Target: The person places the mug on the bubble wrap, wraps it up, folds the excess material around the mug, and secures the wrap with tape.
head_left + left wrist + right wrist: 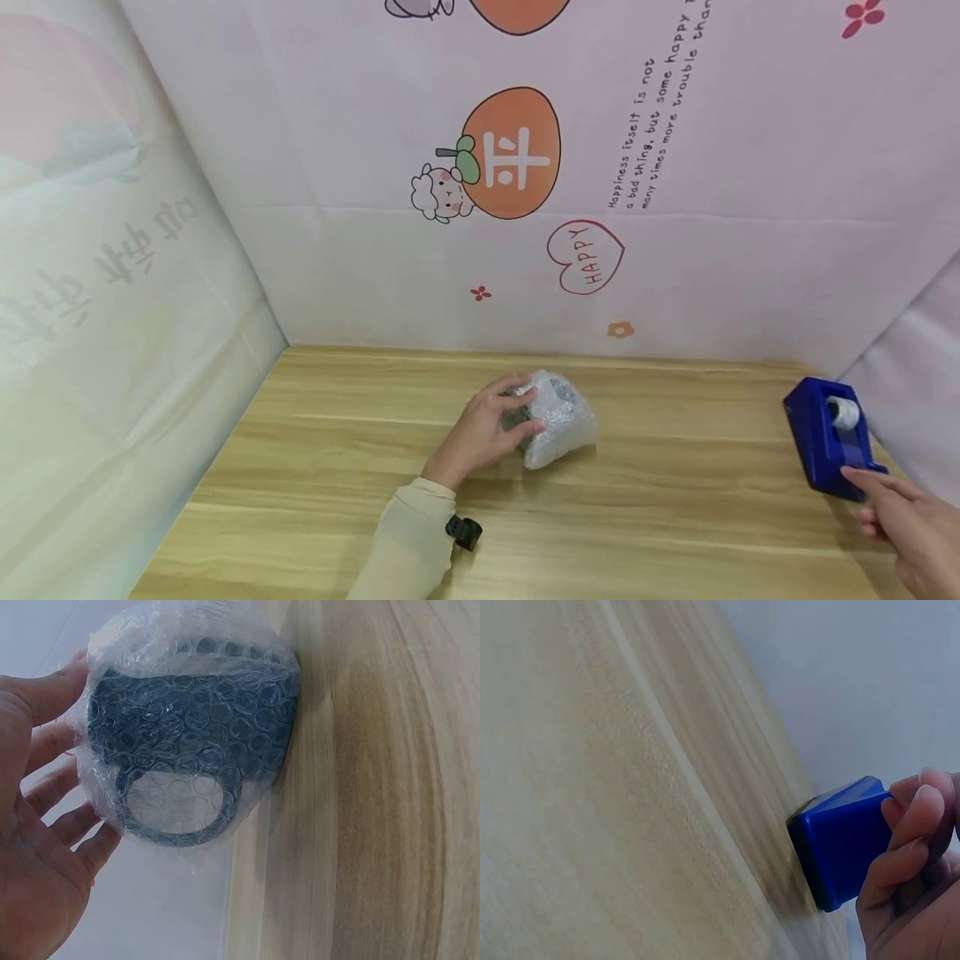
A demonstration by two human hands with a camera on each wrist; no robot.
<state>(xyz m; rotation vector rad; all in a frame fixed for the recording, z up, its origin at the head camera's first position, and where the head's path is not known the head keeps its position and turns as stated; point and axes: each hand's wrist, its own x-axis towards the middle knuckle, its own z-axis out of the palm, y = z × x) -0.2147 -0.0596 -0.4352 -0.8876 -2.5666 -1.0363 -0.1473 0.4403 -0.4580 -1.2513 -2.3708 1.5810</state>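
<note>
My left hand [487,423] grips a mug in clear bubble wrap [558,417] on the table. In the left wrist view, the wrapped mug [199,724] looks dark, its round handle showing through the bubbles. The fingers [56,787] and thumb spread around its near end. At the far right, my right hand [903,517] is at the front edge of a blue tape dispenser [817,442]. Thumb and index finger pinch together there, on the end of the clear tape [853,454]; the pinched end is hidden by the fingertips. The other fingers [889,877] are curled.
A wood-grain table [660,517] lies beneath both hands. Printed pale cloth [360,275] stands along its back edge, with further cloth at left and right. The dispenser holds a roll of tape [846,412]. A black band [465,532] sits on my left wrist.
</note>
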